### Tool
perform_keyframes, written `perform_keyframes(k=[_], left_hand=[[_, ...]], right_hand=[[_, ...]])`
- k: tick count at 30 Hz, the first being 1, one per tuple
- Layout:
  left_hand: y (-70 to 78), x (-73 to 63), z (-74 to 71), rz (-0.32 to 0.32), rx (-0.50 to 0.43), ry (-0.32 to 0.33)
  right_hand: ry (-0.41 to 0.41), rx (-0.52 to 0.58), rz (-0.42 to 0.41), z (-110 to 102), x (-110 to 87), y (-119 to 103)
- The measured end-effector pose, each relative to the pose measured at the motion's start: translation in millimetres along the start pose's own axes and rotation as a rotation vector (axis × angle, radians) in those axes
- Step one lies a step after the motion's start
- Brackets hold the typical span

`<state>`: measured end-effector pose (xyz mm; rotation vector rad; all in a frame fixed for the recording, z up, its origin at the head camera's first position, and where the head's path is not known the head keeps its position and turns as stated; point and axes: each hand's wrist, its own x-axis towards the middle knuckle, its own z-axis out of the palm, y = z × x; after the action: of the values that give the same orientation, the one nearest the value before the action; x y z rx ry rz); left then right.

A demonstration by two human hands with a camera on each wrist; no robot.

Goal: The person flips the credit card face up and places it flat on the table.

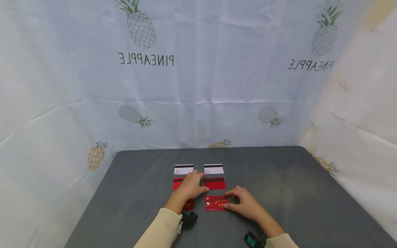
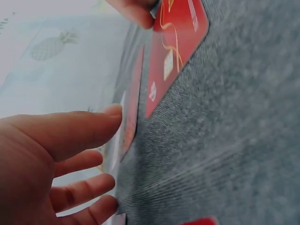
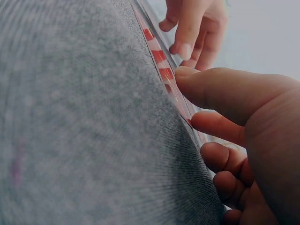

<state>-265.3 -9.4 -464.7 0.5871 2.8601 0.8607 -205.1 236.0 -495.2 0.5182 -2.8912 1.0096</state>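
My right hand (image 1: 246, 205) is at the right end of a red VIP card (image 1: 214, 203) that lies on the grey table. Its thumb touches the card near the lower right, and its index finger is by the upper right corner. To the left, my left hand (image 1: 191, 185) is above the cards with its fingers spread and nothing between them. Under it, a second red VIP card (image 1: 188, 205) and a red card with a dark stripe (image 1: 178, 183) are partly covered. Another red striped card (image 1: 215, 183) lies just right of its fingertips.
Two white cards with black stripes, one on the left (image 1: 183, 169) and one on the right (image 1: 214, 169), lie behind the red ones. The grey tabletop (image 1: 279, 172) stretches to both sides. A pineapple-print cloth (image 1: 198, 82) hangs behind the table.
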Motion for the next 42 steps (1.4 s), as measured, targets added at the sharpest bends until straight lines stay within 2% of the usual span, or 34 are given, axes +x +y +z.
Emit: perform_keyframes(k=[5,10,14,19,27,34,42], left_hand=[[-2.6,3.0,7.6,-0.008,0.032,-0.005],[-2.2,3.5,13.7,-0.008,0.043,0.000],[-2.6,5.1,16.4,-0.018,0.040,0.013],[-4.4,7.0,19.8,-0.023,0.005,0.025],[-6.8,7.0,24.6,-0.016,-0.026,0.040],[-7.2,7.1,19.7,-0.005,-0.050,0.068],[-10.2,6.2,17.2,-0.001,-0.045,0.079]], right_hand=[[-0.023,0.047,0.009,1.8,1.0,2.5],[-0.069,0.138,0.073,-3.2,4.5,1.1],[-0.039,0.167,0.128,-8.2,13.8,-0.2],[0.034,0.171,0.165,-9.2,33.1,3.7],[-0.004,0.065,0.202,-5.0,55.1,6.1],[-0.029,0.086,0.207,-5.7,60.6,4.8],[-0.017,0.145,0.149,-2.1,58.3,6.6]])
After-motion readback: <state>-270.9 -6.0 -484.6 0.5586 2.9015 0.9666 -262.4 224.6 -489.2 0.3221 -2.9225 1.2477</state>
